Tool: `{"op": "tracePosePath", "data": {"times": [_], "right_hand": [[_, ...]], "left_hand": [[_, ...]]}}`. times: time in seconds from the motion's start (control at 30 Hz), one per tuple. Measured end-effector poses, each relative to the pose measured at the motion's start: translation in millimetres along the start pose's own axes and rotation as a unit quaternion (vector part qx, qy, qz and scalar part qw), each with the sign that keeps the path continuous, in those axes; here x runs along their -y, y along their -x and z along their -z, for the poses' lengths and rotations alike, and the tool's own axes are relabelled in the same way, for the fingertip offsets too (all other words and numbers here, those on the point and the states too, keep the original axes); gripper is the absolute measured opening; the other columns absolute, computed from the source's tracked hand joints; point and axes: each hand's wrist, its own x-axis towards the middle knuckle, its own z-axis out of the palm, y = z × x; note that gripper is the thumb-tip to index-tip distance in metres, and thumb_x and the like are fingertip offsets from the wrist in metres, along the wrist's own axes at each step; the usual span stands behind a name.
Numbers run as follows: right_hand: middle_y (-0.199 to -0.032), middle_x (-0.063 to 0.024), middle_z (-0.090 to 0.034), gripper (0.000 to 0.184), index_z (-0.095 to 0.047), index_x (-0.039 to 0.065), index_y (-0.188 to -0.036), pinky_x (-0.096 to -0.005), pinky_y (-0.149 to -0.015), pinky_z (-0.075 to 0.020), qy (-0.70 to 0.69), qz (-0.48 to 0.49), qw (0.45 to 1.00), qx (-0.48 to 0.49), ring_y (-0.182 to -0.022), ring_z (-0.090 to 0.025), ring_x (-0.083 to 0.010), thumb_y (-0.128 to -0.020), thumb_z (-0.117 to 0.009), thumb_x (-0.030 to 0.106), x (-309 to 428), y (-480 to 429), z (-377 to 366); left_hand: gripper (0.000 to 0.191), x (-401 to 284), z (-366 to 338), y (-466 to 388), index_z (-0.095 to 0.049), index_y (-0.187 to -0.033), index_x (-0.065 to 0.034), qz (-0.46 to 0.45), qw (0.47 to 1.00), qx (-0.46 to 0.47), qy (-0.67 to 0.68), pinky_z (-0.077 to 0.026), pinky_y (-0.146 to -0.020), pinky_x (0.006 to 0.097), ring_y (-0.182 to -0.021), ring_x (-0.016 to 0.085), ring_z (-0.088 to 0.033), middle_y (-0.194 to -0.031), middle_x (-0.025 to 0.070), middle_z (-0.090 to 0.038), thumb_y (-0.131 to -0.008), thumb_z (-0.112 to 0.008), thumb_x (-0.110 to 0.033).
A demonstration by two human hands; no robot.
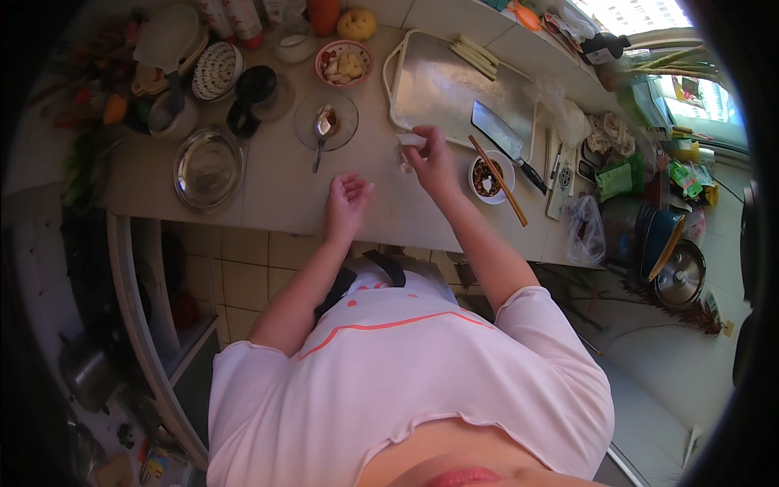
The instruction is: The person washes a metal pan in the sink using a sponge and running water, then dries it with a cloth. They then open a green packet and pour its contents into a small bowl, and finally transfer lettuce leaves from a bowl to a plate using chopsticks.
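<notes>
My right hand (pixel 435 163) pinches a small white piece, perhaps paper or dough, near the counter's middle; another crumpled pale bit lies just under it. My left hand (pixel 349 204) is palm up with loosely curled fingers and holds nothing. Beyond it, a metal spoon (pixel 324 125) rests in a glass bowl (pixel 347 109) with some brown content. Right of my right hand, wooden chopsticks (pixel 500 182) lie across a white bowl (pixel 510 170) of dark sauce. A cleaver (pixel 499 133) lies on a metal tray (pixel 426 73) with pale cut stalks (pixel 475 58).
A patterned bowl (pixel 345 63) of peeled cloves or chunks stands at the back beside a yellow fruit (pixel 357 25). At left are a glass dish (pixel 209 169), a black scoop-like utensil (pixel 254 88) and a dotted bowl (pixel 216 72). Plastic bags (pixel 585 230) and a grater (pixel 561 192) lie right.
</notes>
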Motion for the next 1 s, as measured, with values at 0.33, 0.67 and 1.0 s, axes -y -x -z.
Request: {"op": "tracePosePath", "data": {"times": [0.33,0.67,1.0], "right_hand": [[-0.092,-0.0163,-0.063,0.017,-0.073,0.009,-0.088,-0.0402,-0.077,-0.0513,0.119,0.135,0.981,-0.074,-0.085,-0.063,-0.0343,-0.077,-0.060,0.003,-23.7,-126.6,-20.8],[-0.087,-0.0102,-0.062,0.022,-0.071,0.010,-0.085,-0.0373,-0.075,-0.0497,0.224,0.178,0.945,0.155,-0.082,-0.062,-0.0294,-0.076,-0.057,-0.005,-15.6,-104.8,32.2],[-0.088,-0.0138,-0.061,0.016,-0.071,0.011,-0.082,-0.0410,-0.077,-0.0495,0.316,0.104,0.937,0.104,-0.089,-0.061,-0.0331,-0.075,-0.061,0.000,-14.4,-80.7,24.3]], "left_hand": [[0.021,-17.3,-5.8,-71.1,-0.046,-0.111,0.0021,0.167,0.900,-0.103,0.388,-0.053,-0.096,0.0391,-0.104,0.029,-0.061,-0.108,0.0192,-0.059,-0.097,-0.054,-0.010],[0.017,-17.5,47.2,-84.6,-0.045,-0.108,0.0001,0.170,0.936,-0.124,0.283,-0.055,-0.092,0.0389,-0.101,0.029,-0.063,-0.105,0.0183,-0.060,-0.097,-0.051,-0.012],[0.024,-34.3,36.4,-44.0,-0.055,-0.116,-0.0082,0.192,0.975,0.068,0.088,-0.053,-0.076,0.0274,-0.084,0.013,-0.062,-0.096,0.0046,-0.063,-0.096,-0.059,-0.021]]}}
